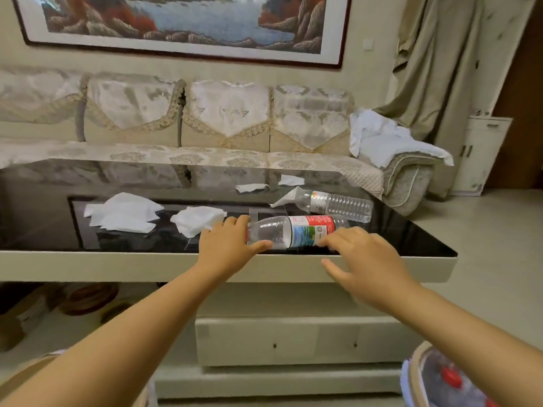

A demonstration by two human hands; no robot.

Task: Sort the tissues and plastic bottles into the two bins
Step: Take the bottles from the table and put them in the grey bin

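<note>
A clear plastic bottle with a red, white and blue label (pixel 296 232) lies on its side near the front edge of the black glass table (pixel 411 239). My left hand (pixel 227 245) grips its neck end, fingers over the top and thumb under. My right hand (pixel 364 259) hovers by the label end with fingers spread, fingertips at the bottle. A second clear bottle (pixel 338 204) lies behind it. White tissues lie on the table: a flat pile (pixel 123 214) at the left, a crumpled wad (pixel 198 220) beside my left hand, and small pieces (pixel 252 188) (pixel 291 180) farther back.
A bin with a pale rim (pixel 411 377) at the bottom right holds bottles with red caps. A brown bin edge (pixel 26 374) shows at the bottom left under my left arm. A covered sofa (pixel 205 127) stands behind the table.
</note>
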